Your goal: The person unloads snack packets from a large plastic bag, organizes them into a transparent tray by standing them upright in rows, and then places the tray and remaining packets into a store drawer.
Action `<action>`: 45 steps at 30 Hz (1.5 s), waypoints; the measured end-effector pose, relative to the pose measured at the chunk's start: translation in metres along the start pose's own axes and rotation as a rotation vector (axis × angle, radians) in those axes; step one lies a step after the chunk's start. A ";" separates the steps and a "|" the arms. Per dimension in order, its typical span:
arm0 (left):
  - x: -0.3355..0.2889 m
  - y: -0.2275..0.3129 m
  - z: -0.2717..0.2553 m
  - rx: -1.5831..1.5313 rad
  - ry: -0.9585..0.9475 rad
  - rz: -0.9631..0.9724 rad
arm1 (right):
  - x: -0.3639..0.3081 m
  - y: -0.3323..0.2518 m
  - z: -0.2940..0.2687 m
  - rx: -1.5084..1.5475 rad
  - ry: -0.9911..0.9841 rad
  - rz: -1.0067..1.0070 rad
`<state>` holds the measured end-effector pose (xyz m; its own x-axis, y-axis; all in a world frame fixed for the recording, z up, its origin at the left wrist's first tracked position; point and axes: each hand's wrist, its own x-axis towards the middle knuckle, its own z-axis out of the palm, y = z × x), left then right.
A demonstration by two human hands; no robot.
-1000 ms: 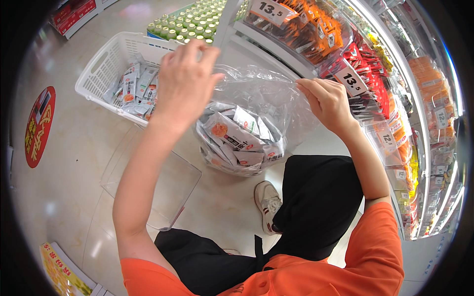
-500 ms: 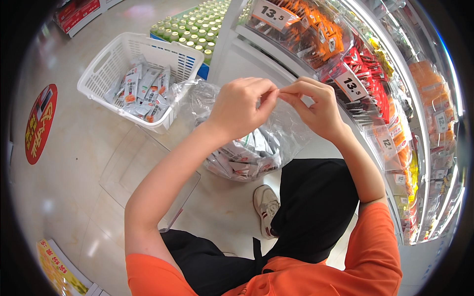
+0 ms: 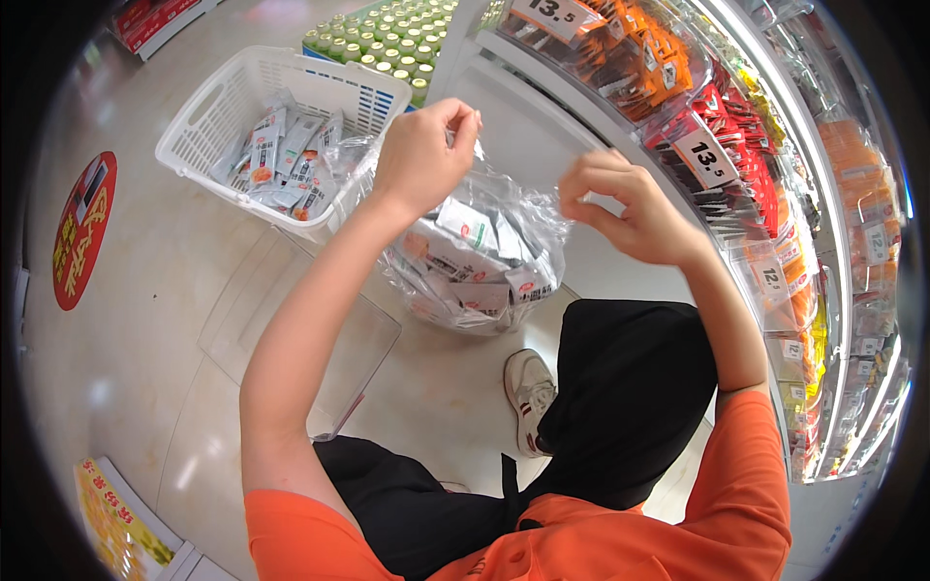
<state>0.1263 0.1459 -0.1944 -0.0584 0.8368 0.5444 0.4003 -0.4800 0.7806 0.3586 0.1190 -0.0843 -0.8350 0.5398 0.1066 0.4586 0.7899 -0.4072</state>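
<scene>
A clear plastic bag [image 3: 544, 254], filled with silver-white food packets [image 3: 465, 225], stands on the floor in front of me. My left hand [image 3: 418, 160] is closed above its left side, thumb against curled fingers, where the bag's upper film rises to it. On the right, my right hand [image 3: 625, 205] hovers by the bag's loose edge with bent fingers. Motion smears those fingertips, and I cannot tell whether film is between them. A white basket [image 3: 182, 155] with similar packets [image 3: 276, 155] sits left of the bag, and some film overlaps its near right corner.
Shelves with hanging orange packets [image 3: 644, 58] and red packets [image 3: 741, 145] curve along my right. Behind the basket stand several green bottles with pale caps [image 3: 397, 48]. A clear flat panel [image 3: 329, 349] lies beside my left forearm. My shoe [image 3: 529, 402] is just below the bag.
My hands, earlier together at the fingertips above the bag, have parted: the left moved left and up, the right moved slightly right and down. More packets show in the bag.
</scene>
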 end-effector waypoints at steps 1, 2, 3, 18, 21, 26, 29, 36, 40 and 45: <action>0.001 -0.003 -0.001 0.085 0.058 0.111 | -0.005 0.011 -0.007 0.138 -0.191 0.049; 0.001 -0.008 -0.004 0.229 0.082 0.139 | -0.012 0.021 -0.013 0.172 -0.516 0.220; 0.001 -0.011 -0.007 0.269 0.097 0.130 | -0.024 0.027 -0.019 0.200 -0.637 0.244; 0.004 -0.026 -0.014 0.406 0.191 0.299 | -0.117 0.131 0.093 0.051 -1.042 0.681; 0.003 -0.018 -0.008 0.445 0.172 0.334 | -0.108 0.141 0.117 0.060 -0.397 0.507; -0.006 -0.009 -0.007 0.485 0.148 0.371 | -0.091 0.134 0.210 0.576 0.054 0.268; -0.019 -0.008 -0.004 0.594 0.071 0.364 | -0.099 0.136 0.236 0.356 0.255 0.285; -0.020 0.001 0.007 0.468 0.116 0.149 | -0.085 0.138 0.223 0.182 0.469 -0.055; 0.011 0.005 -0.009 0.083 0.358 0.089 | -0.083 0.126 0.156 0.233 0.506 -0.070; 0.006 -0.025 -0.024 0.047 0.347 -0.004 | -0.084 0.136 0.080 0.090 0.282 0.140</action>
<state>0.0945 0.1567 -0.2029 -0.3641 0.6952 0.6197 0.4410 -0.4574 0.7722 0.4667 0.1575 -0.2210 -0.6430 0.7106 0.2857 0.5240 0.6802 -0.5125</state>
